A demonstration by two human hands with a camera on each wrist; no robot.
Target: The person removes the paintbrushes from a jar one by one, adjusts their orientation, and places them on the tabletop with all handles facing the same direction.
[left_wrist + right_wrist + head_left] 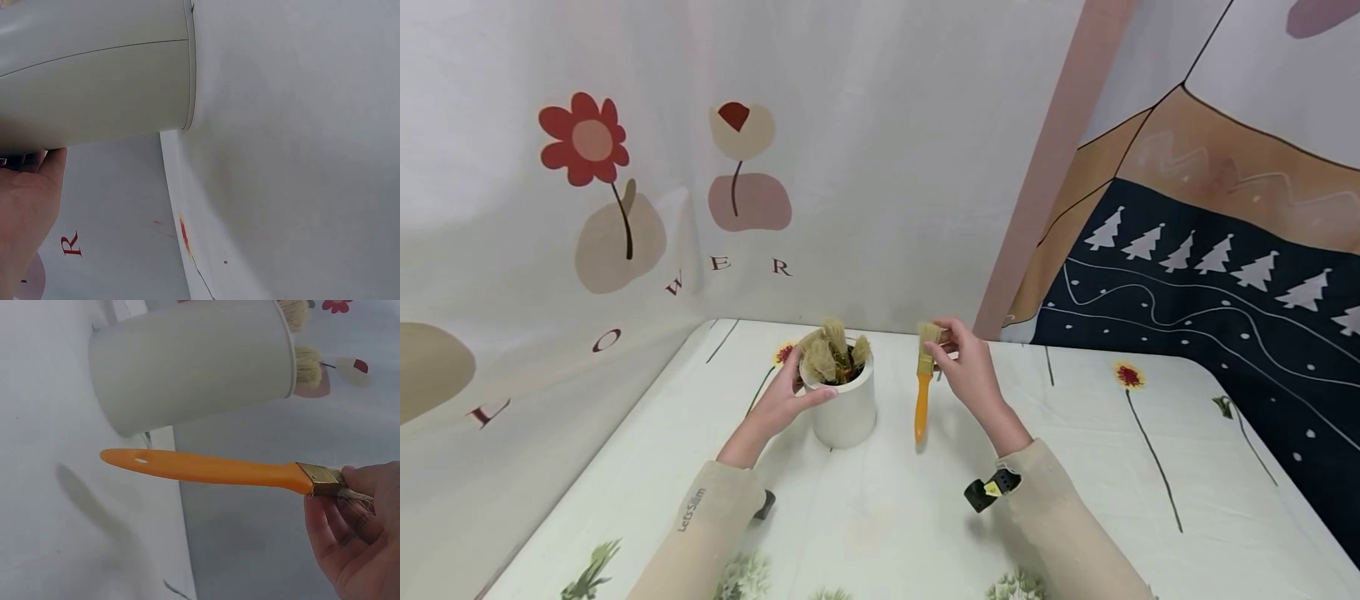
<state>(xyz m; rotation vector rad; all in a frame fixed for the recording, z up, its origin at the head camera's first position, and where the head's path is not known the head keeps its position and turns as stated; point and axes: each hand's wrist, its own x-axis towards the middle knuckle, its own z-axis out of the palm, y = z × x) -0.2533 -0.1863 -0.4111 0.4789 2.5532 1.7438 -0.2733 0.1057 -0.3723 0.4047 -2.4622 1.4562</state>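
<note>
Behind a table (pixel 880 517) spread with a white, flower-printed cover hangs a pale cloth (pixel 887 167), printed with a red flower (pixel 592 140), a tulip shape (pixel 742 132) and scattered letters. A pink stripe (pixel 1052 158) runs down it, and to the right lies a dark panel (pixel 1225 317) with white trees and wavy lines. Toward the table's far edge stands a white pot (pixel 844 417), upright, with bristled brushes (pixel 823 354) poking out of its mouth. The left hand (pixel 781 402) grips its rim and side, thumb at the front. To the pot's right, well apart from the left hand, the right hand (pixel 967 367) pinches an orange-handled brush (pixel 921 408) near its bristles, handle hanging down.
</note>
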